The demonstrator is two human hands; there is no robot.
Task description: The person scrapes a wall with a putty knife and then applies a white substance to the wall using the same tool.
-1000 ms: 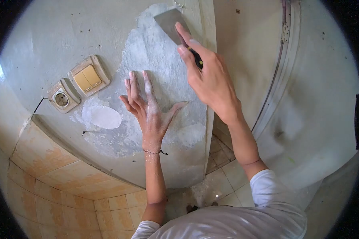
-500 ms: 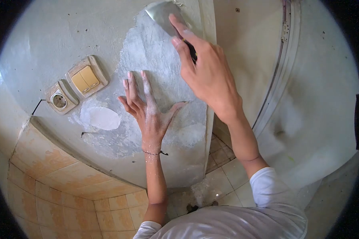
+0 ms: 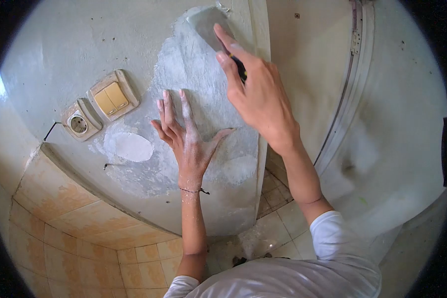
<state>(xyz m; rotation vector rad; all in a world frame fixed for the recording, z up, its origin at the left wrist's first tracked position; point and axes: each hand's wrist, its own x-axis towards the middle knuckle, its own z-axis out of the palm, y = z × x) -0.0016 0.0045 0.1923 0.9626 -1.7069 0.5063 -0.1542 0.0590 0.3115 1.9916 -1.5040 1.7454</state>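
My right hand [image 3: 263, 94] grips the dark handle of a scraper [image 3: 206, 27] with a wide metal blade. Its blade lies against the upper part of a scraped grey patch [image 3: 174, 64] on the wall, and my index finger stretches along the blade. Lower down, my left hand [image 3: 188, 139] rests on the same patch, fingers spread and dusted white, holding nothing. A smooth white oval spot [image 3: 134, 147] lies to its left. Curled shavings [image 3: 223, 7] cling to the wall just beyond the blade.
A double light switch [image 3: 111, 98] and a socket [image 3: 78, 124] are at the left. Orange-patterned tiles [image 3: 59, 198] line the lower left. Past the wall's right edge stand a door frame [image 3: 355, 74] and a pale door [image 3: 397, 124]. White debris [image 3: 253, 238] lies on the floor.
The scraper and my right hand have shifted slightly up and left since a second ago, with small blade movements on the patch. My left hand has stayed on the wall.
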